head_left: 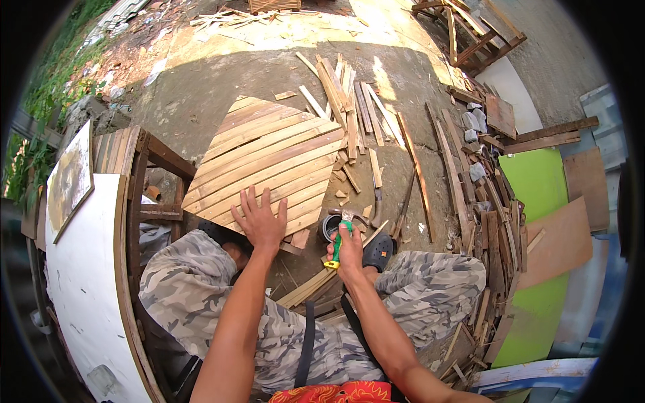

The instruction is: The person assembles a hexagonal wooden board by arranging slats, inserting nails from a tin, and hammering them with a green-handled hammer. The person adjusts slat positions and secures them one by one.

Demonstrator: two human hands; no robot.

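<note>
A slatted wooden panel (269,161), made of diagonal strips, slants in front of my knees. My left hand (261,218) lies on its lower part with the fingers spread. To the right of the panel, my right hand (347,250) is wrapped round a hand tool with a green grip (346,221) and a yellow end; its kind I cannot make out. Beside that tool stands a small dark round container (329,227), partly hidden by my hand. A hammer (377,201) with a metal head lies on the ground just beyond my right hand.
Loose wood strips (342,94) lie in a heap beyond the panel. Scrap wood (494,215) is piled along the right, beside green boards (537,181). At my left stands a wooden frame with a white board (87,269). My dark clog (378,252) is near the right hand.
</note>
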